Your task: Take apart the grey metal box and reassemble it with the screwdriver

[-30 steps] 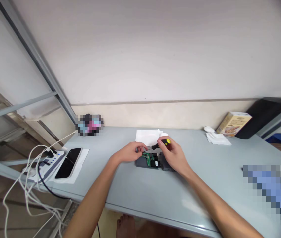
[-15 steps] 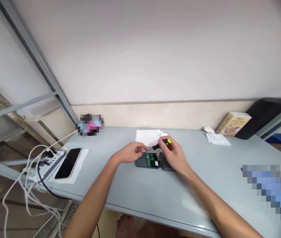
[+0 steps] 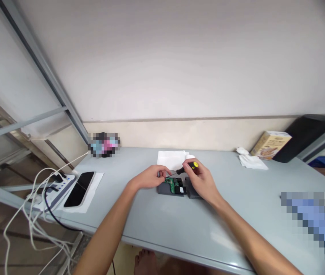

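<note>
My right hand (image 3: pixel 202 177) is closed round the black and yellow handle of a screwdriver (image 3: pixel 183 168), whose thin shaft slants down to the left. Its tip is at the upper left of a green circuit board (image 3: pixel 172 185) set in an opened dark grey casing (image 3: pixel 164 189). My left hand (image 3: pixel 150 176) is at the board's upper left corner, fingers curled in close to the screwdriver tip; what they pinch, if anything, is too small to make out. Under my right hand lies a second dark grey casing part (image 3: pixel 191 191), partly hidden.
White paper (image 3: pixel 171 159) lies behind the hands. A phone (image 3: pixel 80 189) rests at the left, beside a power strip (image 3: pixel 62 191) with tangled white cables (image 3: pixel 30 221). Crumpled tissue (image 3: pixel 252 161), a yellowish box (image 3: pixel 271 145) and a black cylinder-like object (image 3: pixel 304 137) stand at the back right.
The view has shifted very slightly. My left fingers have moved a little at the board's corner; the screwdriver stays in my right hand with its tip in nearly the same place.
</note>
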The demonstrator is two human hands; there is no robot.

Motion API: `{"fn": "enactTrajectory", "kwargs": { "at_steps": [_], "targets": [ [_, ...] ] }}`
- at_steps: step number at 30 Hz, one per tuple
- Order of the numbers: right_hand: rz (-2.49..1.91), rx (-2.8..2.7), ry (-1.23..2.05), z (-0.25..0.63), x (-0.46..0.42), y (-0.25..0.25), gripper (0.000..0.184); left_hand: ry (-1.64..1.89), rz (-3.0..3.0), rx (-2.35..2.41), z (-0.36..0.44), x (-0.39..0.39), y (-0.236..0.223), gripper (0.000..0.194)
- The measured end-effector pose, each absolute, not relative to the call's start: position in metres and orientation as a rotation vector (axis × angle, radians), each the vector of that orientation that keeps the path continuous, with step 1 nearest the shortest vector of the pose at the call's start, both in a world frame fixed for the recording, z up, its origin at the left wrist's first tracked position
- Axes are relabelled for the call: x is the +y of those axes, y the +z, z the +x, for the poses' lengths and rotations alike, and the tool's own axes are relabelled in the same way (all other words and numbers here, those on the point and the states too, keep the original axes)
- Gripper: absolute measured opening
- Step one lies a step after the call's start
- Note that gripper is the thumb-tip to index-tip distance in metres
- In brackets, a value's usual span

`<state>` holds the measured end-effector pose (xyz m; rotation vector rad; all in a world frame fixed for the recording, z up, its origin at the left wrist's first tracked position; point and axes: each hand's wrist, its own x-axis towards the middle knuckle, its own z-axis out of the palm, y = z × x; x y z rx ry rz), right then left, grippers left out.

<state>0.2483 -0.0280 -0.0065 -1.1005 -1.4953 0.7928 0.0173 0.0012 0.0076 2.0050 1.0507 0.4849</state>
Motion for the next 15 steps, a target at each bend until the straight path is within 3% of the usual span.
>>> {"fn": "enactTrajectory", "kwargs": {
  "at_steps": [15],
  "targets": [
    [-1.137, -1.545, 0.814, 0.2491, -0.028, -0.0054, 0.04, 0.476, 1.995, 1.065, 0.0164, 0.0018, 0.0077, 0.043]
  ]
}}
